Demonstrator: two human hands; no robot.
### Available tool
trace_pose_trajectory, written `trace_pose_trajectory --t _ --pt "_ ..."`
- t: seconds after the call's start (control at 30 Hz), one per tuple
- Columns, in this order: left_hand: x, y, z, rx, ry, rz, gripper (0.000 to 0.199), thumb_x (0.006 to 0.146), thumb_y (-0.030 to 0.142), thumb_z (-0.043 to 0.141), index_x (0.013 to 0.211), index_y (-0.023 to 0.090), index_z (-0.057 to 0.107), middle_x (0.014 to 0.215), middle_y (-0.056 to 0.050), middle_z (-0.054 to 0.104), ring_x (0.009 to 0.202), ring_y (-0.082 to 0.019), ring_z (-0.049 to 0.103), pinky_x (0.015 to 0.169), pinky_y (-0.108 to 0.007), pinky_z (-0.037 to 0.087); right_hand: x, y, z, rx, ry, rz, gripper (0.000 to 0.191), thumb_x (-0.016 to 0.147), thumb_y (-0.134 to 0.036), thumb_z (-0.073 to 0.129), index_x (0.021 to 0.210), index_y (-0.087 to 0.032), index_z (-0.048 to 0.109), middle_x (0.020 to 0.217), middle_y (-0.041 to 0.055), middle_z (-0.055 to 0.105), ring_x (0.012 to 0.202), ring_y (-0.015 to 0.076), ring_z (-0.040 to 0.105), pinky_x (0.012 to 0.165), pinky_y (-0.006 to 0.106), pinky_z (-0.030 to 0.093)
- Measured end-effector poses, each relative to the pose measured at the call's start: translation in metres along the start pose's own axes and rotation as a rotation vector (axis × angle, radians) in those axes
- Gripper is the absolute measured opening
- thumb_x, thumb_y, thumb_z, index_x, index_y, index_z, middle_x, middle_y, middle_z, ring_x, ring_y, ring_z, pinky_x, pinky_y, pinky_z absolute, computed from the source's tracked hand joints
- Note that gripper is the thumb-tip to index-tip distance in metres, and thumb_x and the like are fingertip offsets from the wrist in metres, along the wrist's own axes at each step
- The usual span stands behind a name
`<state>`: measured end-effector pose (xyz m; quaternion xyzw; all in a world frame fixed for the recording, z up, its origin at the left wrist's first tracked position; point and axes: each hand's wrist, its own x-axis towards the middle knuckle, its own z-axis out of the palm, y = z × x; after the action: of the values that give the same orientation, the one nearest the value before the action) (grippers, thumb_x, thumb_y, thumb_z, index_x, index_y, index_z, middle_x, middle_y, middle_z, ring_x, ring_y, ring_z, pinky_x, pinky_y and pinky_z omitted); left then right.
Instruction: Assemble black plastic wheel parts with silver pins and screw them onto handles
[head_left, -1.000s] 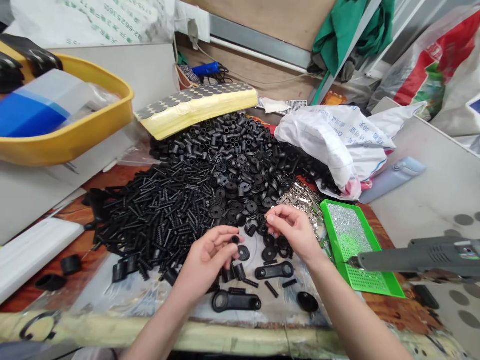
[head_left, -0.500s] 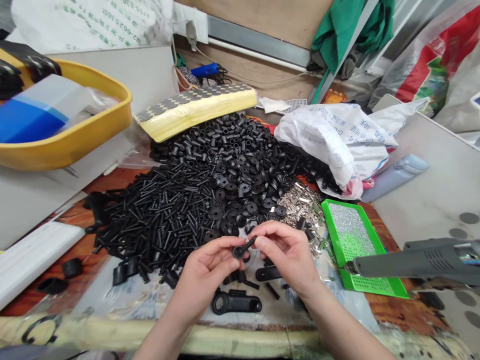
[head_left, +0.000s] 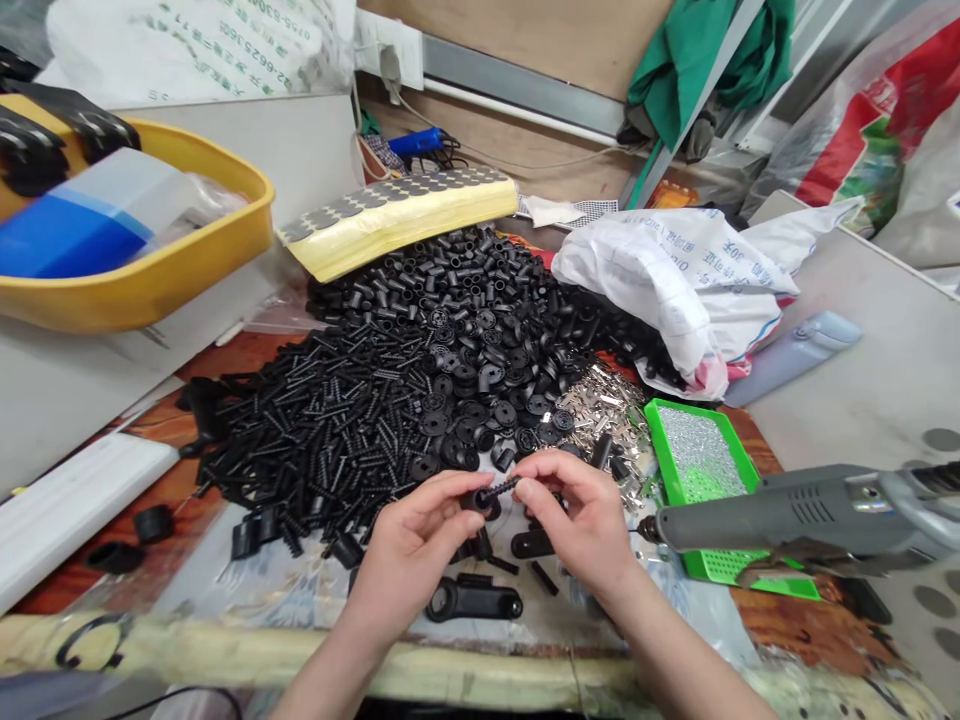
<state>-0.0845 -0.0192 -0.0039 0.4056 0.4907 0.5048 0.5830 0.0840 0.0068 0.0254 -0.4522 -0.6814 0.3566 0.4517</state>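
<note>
My left hand (head_left: 411, 540) pinches a small round black plastic fitting (head_left: 481, 502) between thumb and fingers. A black ribbed plastic rod (head_left: 502, 488) is pinched at its other end by my right hand (head_left: 581, 515). The rod's left end meets the fitting's opening; how far it goes in I cannot tell. Below the hands lies a black plastic arm (head_left: 475, 600) with a ring at one end. Behind them spreads a heap of ribbed rods (head_left: 337, 400), with round black discs (head_left: 474, 415) and short black tube pieces (head_left: 457, 265) beside and beyond it.
To the right, a grey power screwdriver (head_left: 765, 515) reaches over a green tray (head_left: 664, 440) of small silvery screws (head_left: 697, 450). Metal clips (head_left: 604, 405) lie near the tray. A yellow basket (head_left: 262, 215) stands at left, a white plastic bag (head_left: 645, 265) at back right.
The fitting in my left hand has turned slightly, and the rod now lies more level against it. The screwdriver has shifted left and tilted. My view has moved a little.
</note>
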Motion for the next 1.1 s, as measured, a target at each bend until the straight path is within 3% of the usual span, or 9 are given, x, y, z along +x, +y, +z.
trace_pose_trajectory --t 0.07,0.13,0.27,0.5,0.7,0.9,1.1 --pt "-0.001 0.000 -0.002 -0.086 -0.013 0.010 0.024 0.069 0.017 0.073 0.091 0.025 0.078 0.094 -0.003 0.071 0.072 -0.013 0.060 0.066 -0.021 0.047 -0.002 -0.008 -0.003 -0.081 0.029 -0.142 0.009 0.083 -0.015 0.057 0.081 -0.020 0.064 0.076 0.0042 0.067 0.069 0.0165 0.063 0.060 0.029 0.053" --pt "-0.002 0.001 -0.004 -0.225 -0.047 -0.032 0.023 0.068 0.024 0.077 0.091 0.024 0.078 0.086 -0.005 0.072 0.067 -0.013 0.059 0.063 -0.022 0.047 -0.005 -0.017 -0.007 -0.125 0.030 -0.254 0.013 0.083 -0.011 0.056 0.087 -0.021 0.063 0.078 0.0047 0.067 0.071 0.0177 0.064 0.063 0.031 0.054" --pt "-0.004 0.001 -0.008 -0.402 -0.076 -0.096 0.028 0.061 0.032 0.084 0.087 0.023 0.079 0.074 -0.005 0.072 0.061 -0.012 0.058 0.058 -0.022 0.046 -0.008 -0.029 -0.008 -0.154 0.008 -0.381 0.022 0.081 -0.007 0.058 0.097 -0.022 0.063 0.083 0.0056 0.069 0.077 0.0196 0.066 0.067 0.034 0.055" --pt "-0.005 -0.004 -0.012 -0.407 -0.070 -0.126 0.029 0.062 0.030 0.084 0.089 0.023 0.078 0.074 -0.004 0.073 0.060 -0.010 0.058 0.056 -0.019 0.047 -0.003 -0.029 0.000 -0.158 -0.094 -0.417 0.019 0.084 -0.008 0.056 0.098 -0.019 0.062 0.084 0.0071 0.069 0.077 0.0172 0.065 0.068 0.031 0.056" --pt "-0.003 -0.001 -0.010 -0.388 -0.027 -0.124 0.042 0.061 0.023 0.085 0.100 0.023 0.073 0.081 -0.002 0.071 0.059 -0.009 0.058 0.054 -0.017 0.048 -0.003 -0.019 0.010 -0.360 -0.184 -0.429 0.014 0.088 -0.013 0.051 0.097 -0.017 0.061 0.088 0.0076 0.069 0.078 0.0178 0.063 0.069 0.032 0.053" --pt "-0.001 -0.008 -0.012 -0.308 -0.048 -0.133 0.026 0.061 0.026 0.084 0.082 0.016 0.073 0.060 -0.001 0.067 0.052 -0.009 0.055 0.049 -0.018 0.045 0.001 -0.012 0.013 -0.421 -0.253 -0.503 0.016 0.091 -0.014 0.047 0.094 -0.015 0.063 0.085 0.0088 0.069 0.077 0.0180 0.062 0.069 0.031 0.053" --pt "0.001 -0.010 -0.014 -0.228 -0.054 -0.115 0.018 0.065 0.020 0.078 0.082 0.016 0.073 0.057 0.000 0.067 0.049 -0.008 0.053 0.047 -0.017 0.042 0.004 -0.008 0.011 -0.494 -0.338 -0.537 0.021 0.092 -0.014 0.042 0.090 -0.014 0.063 0.082 0.0091 0.068 0.075 0.0183 0.060 0.068 0.031 0.052"
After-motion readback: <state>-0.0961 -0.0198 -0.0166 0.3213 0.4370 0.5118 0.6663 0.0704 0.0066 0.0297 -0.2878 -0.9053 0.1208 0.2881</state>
